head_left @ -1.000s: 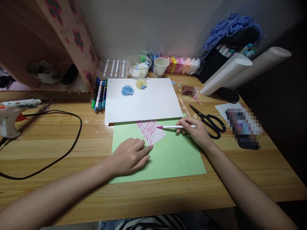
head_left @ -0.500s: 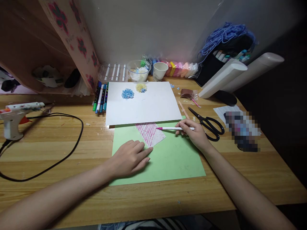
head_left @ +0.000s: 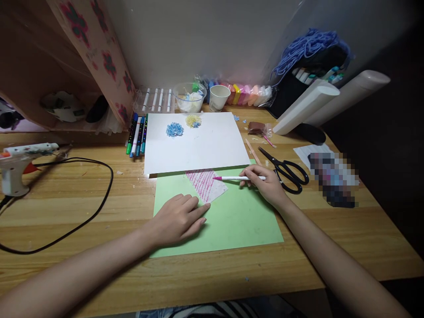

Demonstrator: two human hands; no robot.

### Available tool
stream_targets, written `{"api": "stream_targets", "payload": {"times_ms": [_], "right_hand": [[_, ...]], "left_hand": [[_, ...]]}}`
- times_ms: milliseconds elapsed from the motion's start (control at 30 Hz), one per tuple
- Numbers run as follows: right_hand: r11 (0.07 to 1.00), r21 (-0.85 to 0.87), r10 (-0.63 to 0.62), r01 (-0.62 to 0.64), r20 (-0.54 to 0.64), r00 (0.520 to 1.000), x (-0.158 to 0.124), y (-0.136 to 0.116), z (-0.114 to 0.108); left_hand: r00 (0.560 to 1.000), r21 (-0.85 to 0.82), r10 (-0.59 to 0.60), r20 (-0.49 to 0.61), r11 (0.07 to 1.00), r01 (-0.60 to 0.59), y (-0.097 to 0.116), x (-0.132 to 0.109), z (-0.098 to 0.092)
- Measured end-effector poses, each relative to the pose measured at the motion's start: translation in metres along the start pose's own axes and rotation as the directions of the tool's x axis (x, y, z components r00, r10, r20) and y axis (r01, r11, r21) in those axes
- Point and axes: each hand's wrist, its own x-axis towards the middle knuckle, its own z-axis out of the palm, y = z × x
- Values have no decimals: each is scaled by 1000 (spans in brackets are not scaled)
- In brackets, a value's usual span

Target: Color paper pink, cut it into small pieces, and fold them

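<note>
Right hand (head_left: 261,182) grips a pink-tipped marker (head_left: 232,178), tip at the striped paper (head_left: 206,184); left hand (head_left: 180,221), relaxed flat and holding nothing, sets a forefinger at the paper's near corner, presumably anchoring it. Green sheet (head_left: 235,225) beneath, near the worktop's (head_left: 232,276) front edge, likely shields wood from ink.

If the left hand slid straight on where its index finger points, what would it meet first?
The left hand would probably meet the pink-striped paper first; its near corner lies at the index fingertip, perhaps touching it.
</note>
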Motion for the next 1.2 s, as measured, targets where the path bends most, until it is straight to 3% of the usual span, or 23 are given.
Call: {"api": "stream_targets", "payload": {"times_ms": [133, 300, 500, 767, 933, 1200], "right_hand": [[1000, -1, -4, 4, -64, 998, 1, 0, 1], [1000, 7, 4, -4, 10, 1000, 1, -1, 3], [999, 43, 4, 0, -89, 996, 2, -1, -1], [998, 66, -3, -3, 89, 996, -4, -5, -1], [999, 40, 7, -15, 187, 982, -5, -9, 2], [1000, -4, 15, -15, -46, 999, 2, -2, -5]], "left_hand": [[1000, -4, 3, 1, 1000, -3, 0, 0, 0], [1000, -1, 5, 5, 1000, -5, 1, 2, -2], [1000, 7, 4, -22, 1000, -4, 1, 2, -3], [993, 17, -27, -111, 999, 29, 0, -1, -3], [999, 32, -22, -32, 999, 23, 1, 2, -3], [999, 22, -35, 26, 999, 35, 1, 2, -2]]}}
